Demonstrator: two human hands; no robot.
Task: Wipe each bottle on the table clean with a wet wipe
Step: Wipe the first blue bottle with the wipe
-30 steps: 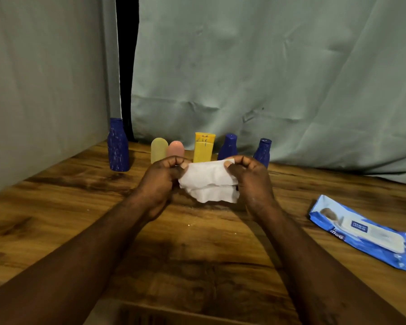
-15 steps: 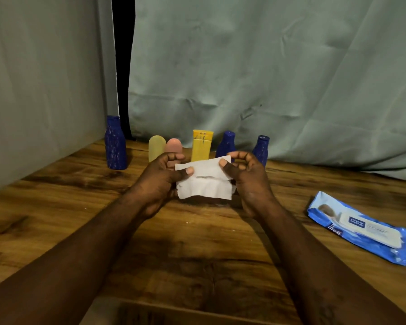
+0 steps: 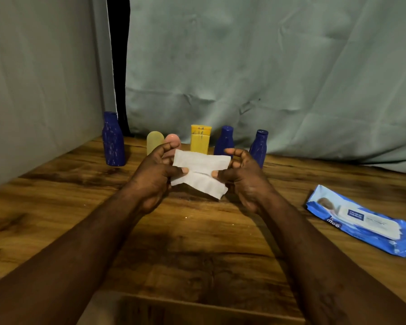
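Observation:
A white wet wipe (image 3: 201, 172) hangs folded between my hands above the wooden table. My left hand (image 3: 154, 177) pinches its left edge and my right hand (image 3: 243, 179) pinches its right edge. Behind them a row of bottles stands at the back of the table: a tall blue bottle (image 3: 113, 139) at the left, a pale yellow bottle (image 3: 154, 143), a pink bottle (image 3: 172, 139) partly hidden by my left fingers, a yellow tube (image 3: 200, 138), and two smaller blue bottles (image 3: 224, 140) (image 3: 259, 144).
A blue pack of wet wipes (image 3: 363, 222) lies on the table (image 3: 197, 242) at the right. Grey-green cloth hangs behind the bottles and along the left side. The table's front edge runs just below my forearms.
My hands have lowered slightly and spread the wipe out wider. My thumbs now press on its middle fold, and the lower flap hangs down to the right.

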